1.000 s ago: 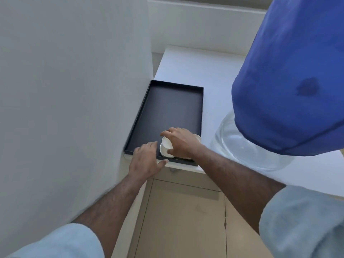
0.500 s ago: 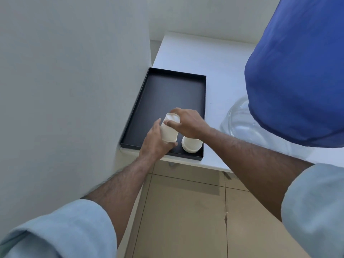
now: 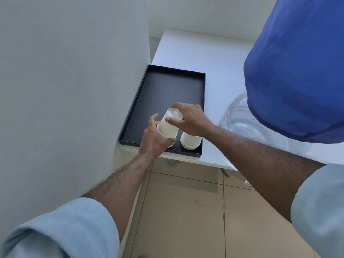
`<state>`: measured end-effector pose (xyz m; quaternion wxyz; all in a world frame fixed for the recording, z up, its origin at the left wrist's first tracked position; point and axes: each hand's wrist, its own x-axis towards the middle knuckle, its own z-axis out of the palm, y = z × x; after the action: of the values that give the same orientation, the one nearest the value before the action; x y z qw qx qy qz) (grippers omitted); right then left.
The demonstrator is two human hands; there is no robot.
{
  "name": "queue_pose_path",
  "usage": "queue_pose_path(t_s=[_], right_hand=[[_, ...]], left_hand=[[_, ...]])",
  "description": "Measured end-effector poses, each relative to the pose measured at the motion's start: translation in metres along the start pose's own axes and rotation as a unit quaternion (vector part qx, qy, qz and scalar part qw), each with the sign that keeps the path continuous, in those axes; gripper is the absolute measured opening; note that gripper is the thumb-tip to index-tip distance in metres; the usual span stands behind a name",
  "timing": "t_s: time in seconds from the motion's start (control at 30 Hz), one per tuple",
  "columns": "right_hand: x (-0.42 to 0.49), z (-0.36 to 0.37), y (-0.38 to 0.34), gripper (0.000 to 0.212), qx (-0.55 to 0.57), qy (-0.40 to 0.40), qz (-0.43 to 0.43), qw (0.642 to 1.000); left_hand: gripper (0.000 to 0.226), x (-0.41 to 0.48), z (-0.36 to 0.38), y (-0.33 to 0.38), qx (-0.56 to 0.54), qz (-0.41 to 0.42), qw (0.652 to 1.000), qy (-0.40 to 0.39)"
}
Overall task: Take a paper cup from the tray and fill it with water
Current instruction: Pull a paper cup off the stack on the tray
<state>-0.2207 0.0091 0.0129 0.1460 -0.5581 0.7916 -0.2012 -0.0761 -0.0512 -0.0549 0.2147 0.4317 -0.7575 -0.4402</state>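
A black tray [image 3: 167, 94] lies on the white table beside the wall. Above its near end I hold a white paper cup [image 3: 168, 126] upside down and tilted. My right hand [image 3: 189, 120] pinches the cup's base end, and my left hand [image 3: 154, 140] wraps around its rim end from below. A short stack of upturned white cups [image 3: 190, 141] stands in the tray's near right corner, partly hidden by my right hand. At the right stands the water bottle, clear below [image 3: 240, 116], under a blue cover [image 3: 297, 75].
A white wall [image 3: 74, 90] rises close on the left, touching the tray's side. The white table [image 3: 214, 58] stretches back to another wall. Beige floor tiles [image 3: 186, 211] show below the table's front edge.
Both hands lifted one cup off the stack in the tray; it now sits a little higher and more tilted. The stack stays in the tray's corner.
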Motion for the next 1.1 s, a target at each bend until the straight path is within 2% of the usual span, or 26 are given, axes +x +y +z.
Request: queue_pose_path(t_s=[0.13, 0.33, 0.43, 0.53, 0.6, 0.93, 1.1], right_hand=[[-0.001, -0.003, -0.002, 0.051, 0.066, 0.011, 0.014, 0.998], [0.004, 0.009, -0.014, 0.083, 0.237, 0.048, 0.127, 0.962], [0.009, 0.015, -0.016, 0.076, 0.267, 0.069, 0.158, 0.948], [0.011, 0.020, -0.016, 0.055, 0.267, 0.068, 0.152, 0.949], [0.012, 0.021, -0.017, 0.049, 0.266, 0.070, 0.138, 0.951], [0.009, 0.016, -0.011, 0.047, 0.246, 0.050, 0.074, 0.965], [0.008, 0.009, -0.013, 0.048, 0.156, 0.022, 0.015, 0.987]], left_hand=[[0.095, 0.000, 0.000, 0.003, -0.011, 0.021, 0.999, 0.035], [0.092, 0.001, 0.003, 0.006, -0.028, 0.038, 0.997, 0.055], [0.091, -0.001, 0.004, 0.004, -0.039, 0.036, 0.997, 0.062], [0.090, -0.004, 0.004, 0.001, -0.047, 0.035, 0.996, 0.064], [0.090, -0.005, 0.003, -0.001, -0.048, 0.035, 0.996, 0.067], [0.094, -0.005, -0.003, -0.004, -0.063, 0.016, 0.997, 0.034], [0.091, -0.006, -0.002, -0.003, -0.061, 0.018, 0.998, 0.031]])
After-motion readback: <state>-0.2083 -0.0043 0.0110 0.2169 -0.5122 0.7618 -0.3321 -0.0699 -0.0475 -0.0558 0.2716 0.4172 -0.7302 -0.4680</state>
